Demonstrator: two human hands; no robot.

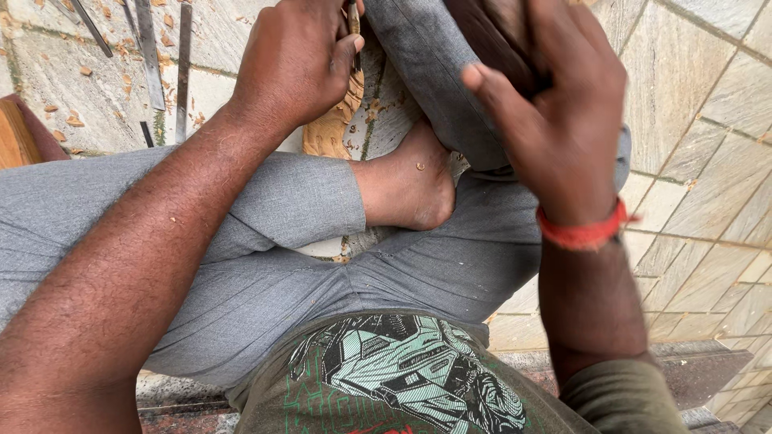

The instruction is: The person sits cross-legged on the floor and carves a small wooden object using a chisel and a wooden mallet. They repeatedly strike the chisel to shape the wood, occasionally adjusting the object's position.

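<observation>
Two bare hands work close together at the top of the view, above crossed legs in grey trousers (265, 265). At about eleven o'clock, the left hand (293, 60) is curled shut around a thin metal chisel (353, 18), thumb pressed along its shaft; only a short stretch of the tool shows above the fingers. Just below that fist, a pale carved wooden piece (331, 124) with leaf-like relief lies on the stone floor, partly hidden by the hand and the raised trouser leg. At about one o'clock, the right hand (559, 120), with a red thread band (583, 233) at the wrist, is wrapped around a dark rounded wooden mallet (494, 28), fingers closed over it, thumb stretched toward the left. A bare foot (410, 181) rests near the centre, between the two forearms. Toward ten o'clock, several long flat metal tools (149, 52) lie side by side on grey stone tiles (708, 104), among scattered wood chips (74, 120).
</observation>
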